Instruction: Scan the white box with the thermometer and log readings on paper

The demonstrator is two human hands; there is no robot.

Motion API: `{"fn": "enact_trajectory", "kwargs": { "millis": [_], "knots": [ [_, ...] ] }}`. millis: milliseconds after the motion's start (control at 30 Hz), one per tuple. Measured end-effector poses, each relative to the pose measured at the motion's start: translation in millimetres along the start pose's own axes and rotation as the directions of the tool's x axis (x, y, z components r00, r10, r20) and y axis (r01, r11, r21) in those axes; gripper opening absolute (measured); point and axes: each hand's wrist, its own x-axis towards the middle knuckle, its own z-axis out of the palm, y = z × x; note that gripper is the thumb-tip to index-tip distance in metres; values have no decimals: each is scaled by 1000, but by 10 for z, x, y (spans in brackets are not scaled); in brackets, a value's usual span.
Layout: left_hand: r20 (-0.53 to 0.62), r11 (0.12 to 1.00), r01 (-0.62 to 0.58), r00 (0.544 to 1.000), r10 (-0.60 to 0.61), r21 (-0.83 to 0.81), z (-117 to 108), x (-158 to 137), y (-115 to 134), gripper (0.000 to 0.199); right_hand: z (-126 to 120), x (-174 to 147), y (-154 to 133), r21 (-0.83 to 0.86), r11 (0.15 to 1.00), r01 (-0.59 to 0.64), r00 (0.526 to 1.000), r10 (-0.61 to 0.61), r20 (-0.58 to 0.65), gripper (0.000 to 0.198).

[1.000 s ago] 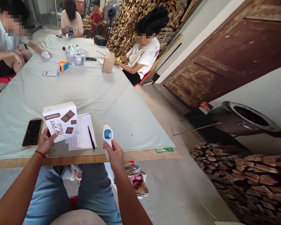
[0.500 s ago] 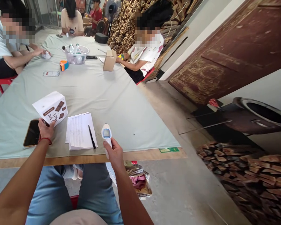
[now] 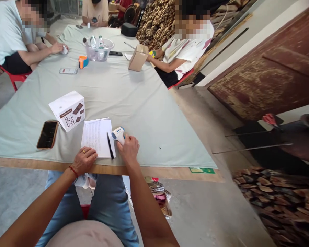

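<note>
My right hand point(image 3: 129, 148) is closed around the handle of a white and blue infrared thermometer point(image 3: 118, 135), which is turned on its side just above the cloth. Left of it a black pen point(image 3: 110, 145) lies on sheets of handwritten paper point(image 3: 95, 132). My left hand point(image 3: 86, 160) rests with fingers laid over the lower left corner of the paper, close to the table's front edge; its thumb is hidden. A white box point(image 3: 69, 111) with chocolate pictures stands behind the paper. To its left lies a phone point(image 3: 47, 134) with a dark screen.
Farther up the cloth-covered table point(image 3: 144, 113) are a clear basin point(image 3: 99, 53) with bottles, an orange and blue tape point(image 3: 83, 62), another phone point(image 3: 68, 71) and a cardboard box point(image 3: 138, 57). Several people sit around it. Split firewood point(image 3: 285, 202) is stacked at the right.
My left hand has left the white box and phone and moved right onto the paper. The thermometer in my right hand has tipped over sideways toward the paper. The view has shifted.
</note>
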Motion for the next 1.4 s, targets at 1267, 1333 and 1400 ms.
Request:
{"fn": "enact_trajectory", "kwargs": {
  "millis": [1267,1333,1400],
  "knots": [
    [21,970,-42,999,38,238,157,-58,52,20,205,-639,-269,701,713,25,994,-91,57,11],
    [10,971,-42,999,41,235,163,-58,45,20,217,-645,-278,686,725,62,992,-122,40,11],
    [6,972,-46,999,45,231,170,-59,37,21,225,-642,-294,677,729,102,987,-157,20,12]
  ]
}}
